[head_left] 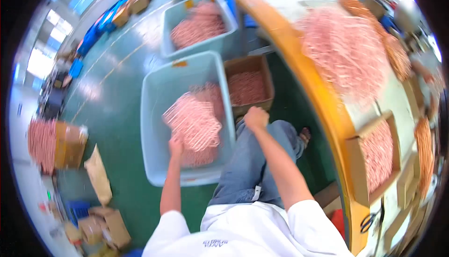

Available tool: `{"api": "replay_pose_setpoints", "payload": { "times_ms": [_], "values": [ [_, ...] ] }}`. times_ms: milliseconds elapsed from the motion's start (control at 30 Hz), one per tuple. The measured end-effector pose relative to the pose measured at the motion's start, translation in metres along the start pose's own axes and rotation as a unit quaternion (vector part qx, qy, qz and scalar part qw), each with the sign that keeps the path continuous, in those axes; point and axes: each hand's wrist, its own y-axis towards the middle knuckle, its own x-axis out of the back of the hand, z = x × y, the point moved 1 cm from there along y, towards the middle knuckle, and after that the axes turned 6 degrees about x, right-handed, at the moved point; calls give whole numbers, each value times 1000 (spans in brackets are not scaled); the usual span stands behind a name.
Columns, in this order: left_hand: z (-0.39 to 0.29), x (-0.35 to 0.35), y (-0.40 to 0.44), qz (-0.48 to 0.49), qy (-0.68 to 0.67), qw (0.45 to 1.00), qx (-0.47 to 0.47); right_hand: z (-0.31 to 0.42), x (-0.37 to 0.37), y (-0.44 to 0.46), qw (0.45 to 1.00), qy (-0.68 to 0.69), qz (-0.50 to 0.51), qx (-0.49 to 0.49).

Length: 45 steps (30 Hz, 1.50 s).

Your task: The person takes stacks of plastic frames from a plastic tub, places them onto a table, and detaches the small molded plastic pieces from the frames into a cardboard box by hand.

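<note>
My left hand (176, 144) is closed on the lower left edge of a bundle of pink cords (194, 121), folded in many thin loops. The bundle is over a light blue plastic tub (152, 163), where more pink cords (199, 157) lie beneath it. My right hand (256, 118) is curled into a fist above my knee, near the front edge of a cardboard box (269, 81) with pink pieces inside. No object shows in the fist, and its fingertips are turned out of sight.
A second blue tub (167, 37) with pink cords stands behind the first. To my right, a curved table (299, 53) with an orange edge carries a large pink pile (346, 51), an open carton (358, 168) and scissors (368, 222). Cartons (70, 147) stand left.
</note>
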Motion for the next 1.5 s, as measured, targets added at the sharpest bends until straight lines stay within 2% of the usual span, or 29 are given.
{"api": "replay_pose_setpoints", "payload": {
  "times_ms": [67,100,167,233,267,333,367,433,500,533,567,633,700,733,800,833,933,1000,1033,1100,1200,1233,1300,1367,1433,1500],
  "values": [
    [-29,5,3,29,-215,976,28,0,-1,-7,999,1,-45,1],
    [-57,9,2,24,-203,977,57,-2,-7,-3,999,20,-37,-4],
    [-113,2,1,89,-317,944,-17,-1,-9,-8,997,53,-53,2],
    [-173,-11,0,113,-362,925,-35,1,-7,-15,994,79,-70,14],
    [-193,-10,9,157,-350,923,-33,1,-5,-18,993,84,-81,19],
    [-275,-37,-21,242,-371,893,-83,2,-6,-24,990,100,-98,25],
    [-304,-53,-24,257,-385,881,-98,2,-6,-25,988,112,-105,26],
    [-359,-84,-39,353,-400,841,-89,1,1,-33,985,128,-112,24],
    [-412,-133,-72,391,-422,810,-120,-1,3,-39,984,126,-121,25],
    [-435,-156,-94,413,-422,801,-97,-3,6,-42,985,135,-100,26],
    [-454,-180,-116,436,-422,792,-71,-7,8,-45,983,142,-112,22],
    [-484,-226,-148,501,-423,744,-129,-13,8,-49,983,155,-101,21],
    [-505,-269,-189,491,-421,747,-153,-22,6,-50,979,172,-114,8],
    [-508,-293,-189,530,-408,731,-139,-27,7,-51,979,177,-101,2],
    [-506,-336,-208,511,-379,767,-78,-37,9,-53,978,179,-109,-4],
    [-501,-361,-206,486,-348,798,-76,-39,9,-53,977,180,-112,-2],
    [-489,-385,-244,455,-242,845,-140,-48,7,-51,976,179,-121,-9],
    [-490,-392,-249,422,-178,877,-147,-53,9,-52,976,180,-118,-12],
    [-491,-392,-252,443,-191,862,-156,-52,10,-52,976,182,-116,-14],
    [-493,-394,-254,412,-161,874,-201,-53,11,-50,976,187,-108,-15],
    [-490,-403,-244,391,-162,880,-217,-50,12,-49,976,197,-92,-14],
    [-489,-407,-236,364,-136,881,-269,-47,12,-49,976,200,-86,-13],
    [-489,-404,-238,215,-20,883,-416,-41,13,-51,976,194,-94,-7],
    [-494,-378,-260,199,18,882,-428,-37,12,-50,976,189,-103,-8],
    [-493,-368,-265,173,110,847,-490,-34,12,-50,976,188,-110,-11],
    [-490,-360,-263,199,114,825,-517,-33,10,-51,975,196,-108,-12]
  ]
}}
